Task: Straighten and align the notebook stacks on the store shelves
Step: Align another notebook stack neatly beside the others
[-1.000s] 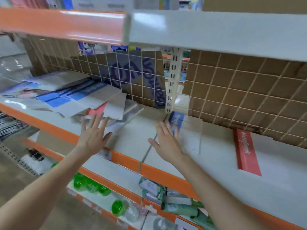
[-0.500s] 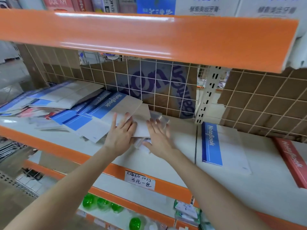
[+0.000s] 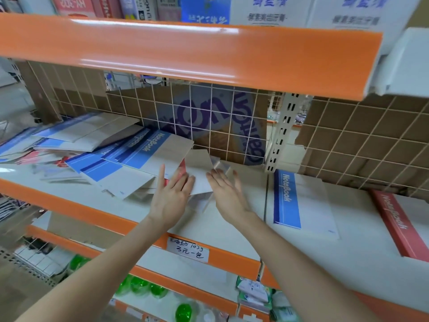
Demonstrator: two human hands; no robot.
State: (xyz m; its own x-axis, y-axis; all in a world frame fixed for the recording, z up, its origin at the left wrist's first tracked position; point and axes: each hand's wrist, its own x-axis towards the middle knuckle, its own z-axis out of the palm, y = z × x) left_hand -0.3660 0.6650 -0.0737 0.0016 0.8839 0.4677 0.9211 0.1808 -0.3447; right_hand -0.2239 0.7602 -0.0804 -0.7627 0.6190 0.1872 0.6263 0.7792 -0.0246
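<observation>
A messy heap of blue-and-white notebooks (image 3: 130,159) lies fanned out on the left of the white shelf (image 3: 232,224), with a red-edged one poking out near its right end. My left hand (image 3: 171,194) lies flat with straight fingers on the heap's right end. My right hand (image 3: 226,191) is open beside it, fingers touching the white notebook cover (image 3: 200,182) at the heap's right edge. A single blue-spined notebook (image 3: 299,201) lies flat to the right of the shelf seam. Further right lies a red notebook (image 3: 399,224).
An orange-fronted shelf (image 3: 185,52) overhangs close above, loaded with boxes. A wire grid backed with cardboard (image 3: 348,140) closes the rear. A handwritten price tag (image 3: 188,249) sits on the orange front rail. Green bottles (image 3: 139,287) and packets stand on the lower shelf.
Both hands have moved left from the bare shelf onto the heap's right end. Since half a second ago they have shifted only slightly; the red-edged notebook now shows by my left fingers.
</observation>
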